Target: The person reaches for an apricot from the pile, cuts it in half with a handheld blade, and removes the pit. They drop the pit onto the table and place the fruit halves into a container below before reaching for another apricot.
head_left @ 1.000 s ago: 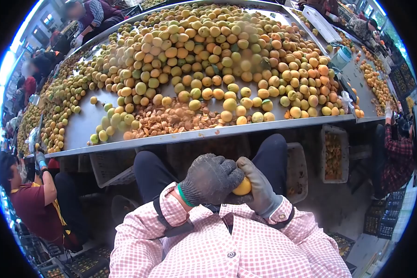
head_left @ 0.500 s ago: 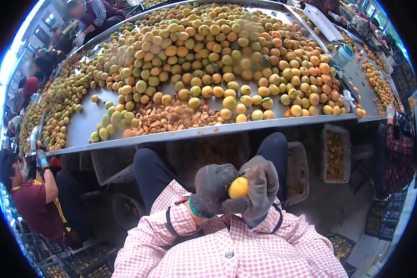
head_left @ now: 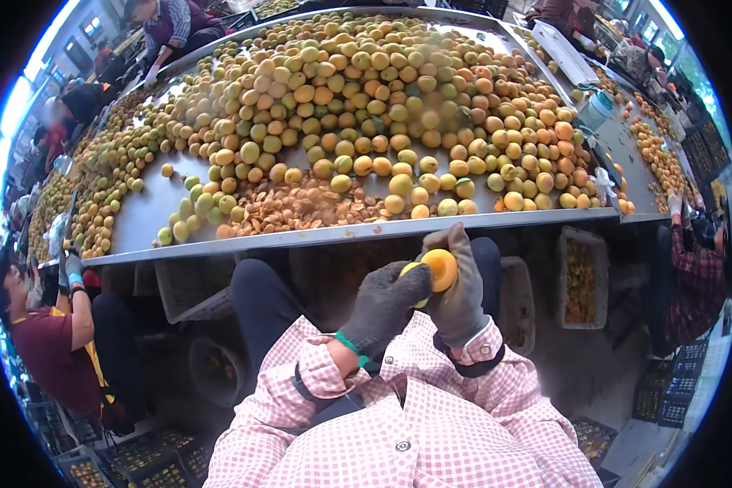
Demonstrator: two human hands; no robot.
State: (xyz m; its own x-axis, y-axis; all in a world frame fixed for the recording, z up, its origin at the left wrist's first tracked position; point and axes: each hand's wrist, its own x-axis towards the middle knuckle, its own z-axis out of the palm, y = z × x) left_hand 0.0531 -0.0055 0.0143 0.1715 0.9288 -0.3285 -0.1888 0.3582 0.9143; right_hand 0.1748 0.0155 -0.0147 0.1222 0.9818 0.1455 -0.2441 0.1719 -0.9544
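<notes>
My left hand (head_left: 385,301), in a dark grey glove with a green cuff, is closed on a yellow piece of apricot (head_left: 419,281). Beside it, my right hand (head_left: 461,294), in a grey glove, grips an opened apricot half (head_left: 441,269) whose orange inside faces up. The two hands touch or nearly touch, just below the table's front edge and above my lap. Beyond them, a pile of apricots (head_left: 342,89) covers much of the metal table (head_left: 159,213). Brown pits (head_left: 301,205) lie heaped near the front edge.
Under the table stand a white crate (head_left: 189,281) at left, a crate of fruit pieces (head_left: 584,276) at right and a bucket (head_left: 217,370). Other people sit at the left (head_left: 53,350) and right (head_left: 695,260). A blue-green bottle (head_left: 596,108) lies at the table's right.
Both hands have moved up toward the table edge and turned. The apricot that was whole between them now shows as opened pieces, one in each hand.
</notes>
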